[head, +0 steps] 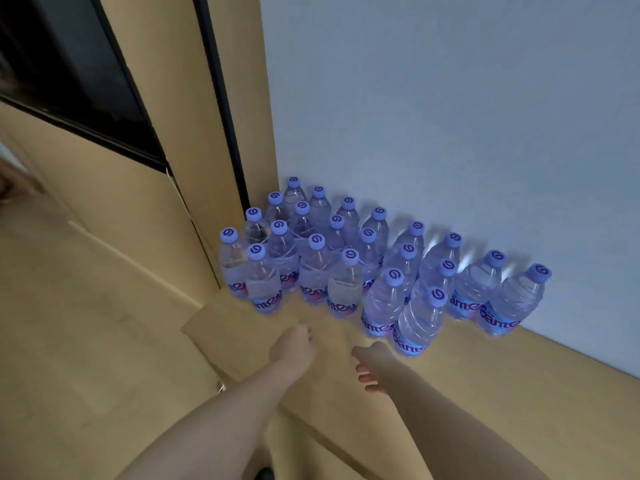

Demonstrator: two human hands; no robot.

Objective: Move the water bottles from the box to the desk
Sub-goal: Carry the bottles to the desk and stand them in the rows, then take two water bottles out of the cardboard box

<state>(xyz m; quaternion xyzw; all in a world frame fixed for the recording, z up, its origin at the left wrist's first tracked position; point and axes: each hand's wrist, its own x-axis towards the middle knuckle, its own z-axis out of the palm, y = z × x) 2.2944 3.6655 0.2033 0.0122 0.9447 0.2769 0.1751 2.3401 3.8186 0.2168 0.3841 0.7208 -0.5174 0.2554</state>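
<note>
Up in the desk's [485, 393] far corner against the wall the water bottles [346, 258] stand packed upright, and your left hand [294, 344] and right hand [372, 363] hang empty, fingers loose, just short of them, so fetch the next bottle and set it upright at the cluster's near edge without bumping neighbours.

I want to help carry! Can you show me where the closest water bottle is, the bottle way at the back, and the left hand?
closest water bottle [417, 322]: head view, on its clear ribbed body.
back bottle [293, 182]: head view, on its purple cap.
left hand [293, 344]: head view, on the back of the hand.
</note>
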